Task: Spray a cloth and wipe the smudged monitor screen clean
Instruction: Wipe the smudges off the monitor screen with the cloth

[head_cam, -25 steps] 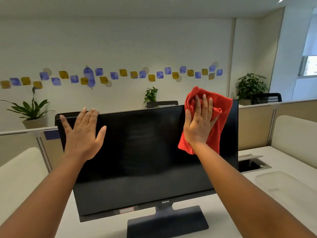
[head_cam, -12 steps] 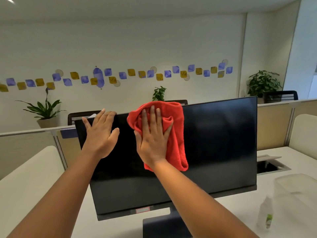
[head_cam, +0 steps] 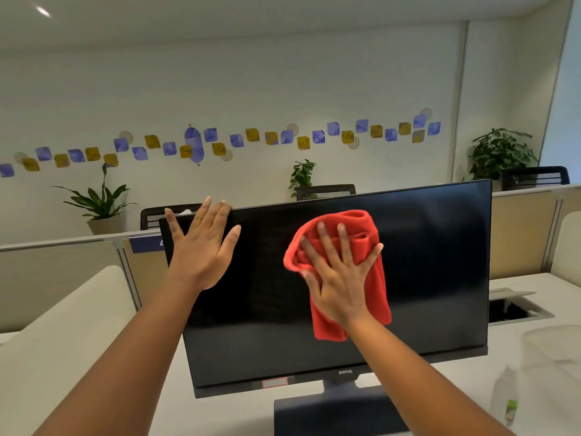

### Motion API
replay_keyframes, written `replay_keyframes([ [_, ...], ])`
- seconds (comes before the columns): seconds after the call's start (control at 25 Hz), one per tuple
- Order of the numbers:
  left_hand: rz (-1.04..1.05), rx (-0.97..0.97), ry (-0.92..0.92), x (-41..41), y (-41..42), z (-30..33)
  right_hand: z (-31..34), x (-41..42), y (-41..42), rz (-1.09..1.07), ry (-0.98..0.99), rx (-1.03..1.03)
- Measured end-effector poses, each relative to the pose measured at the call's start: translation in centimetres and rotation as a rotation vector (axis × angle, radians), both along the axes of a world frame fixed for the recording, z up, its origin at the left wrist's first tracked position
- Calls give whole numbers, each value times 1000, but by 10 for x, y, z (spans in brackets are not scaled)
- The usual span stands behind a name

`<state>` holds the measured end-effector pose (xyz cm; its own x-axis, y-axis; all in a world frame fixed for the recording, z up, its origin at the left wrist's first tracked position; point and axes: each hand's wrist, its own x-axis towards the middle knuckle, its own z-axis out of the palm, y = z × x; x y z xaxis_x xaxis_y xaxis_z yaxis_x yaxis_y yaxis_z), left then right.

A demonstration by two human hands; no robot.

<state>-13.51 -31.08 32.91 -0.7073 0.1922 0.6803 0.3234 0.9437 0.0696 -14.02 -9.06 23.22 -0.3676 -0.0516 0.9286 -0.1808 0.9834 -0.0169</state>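
Note:
A black monitor [head_cam: 434, 262] stands on a white desk, its screen dark. My right hand [head_cam: 341, 278] presses a bunched red cloth [head_cam: 374, 297] flat against the middle of the screen, fingers spread and straight. My left hand [head_cam: 201, 247] lies flat against the screen's upper left corner, fingertips at the top edge. A translucent spray bottle [head_cam: 507, 401] with a green label stands on the desk at the lower right.
A clear plastic bin [head_cam: 556, 350] sits at the right on the desk [head_cam: 562, 284], behind the bottle. An open cable hatch [head_cam: 515, 306] lies right of the monitor. Low beige partitions, office chairs and potted plants stand behind.
My right hand slid the red cloth from the screen's upper right to the left, then back toward the middle and lower. The left hand stayed on the upper left corner.

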Motion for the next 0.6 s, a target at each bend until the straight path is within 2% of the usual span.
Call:
replay_keyframes([
  [0.16,-16,47,-45,1,0,4,37,-7,-30,-42,-11,-173],
  [0.36,-23,4,-56,2,-21,8,41,-9,-68,-25,-19,-44],
  [0.48,67,90,-33,4,-56,10,40,-12,-61,-34,1,-59],
  [0.6,47,165,-82,8,-73,9,39,-11,-70,-25,-9,-56],
])
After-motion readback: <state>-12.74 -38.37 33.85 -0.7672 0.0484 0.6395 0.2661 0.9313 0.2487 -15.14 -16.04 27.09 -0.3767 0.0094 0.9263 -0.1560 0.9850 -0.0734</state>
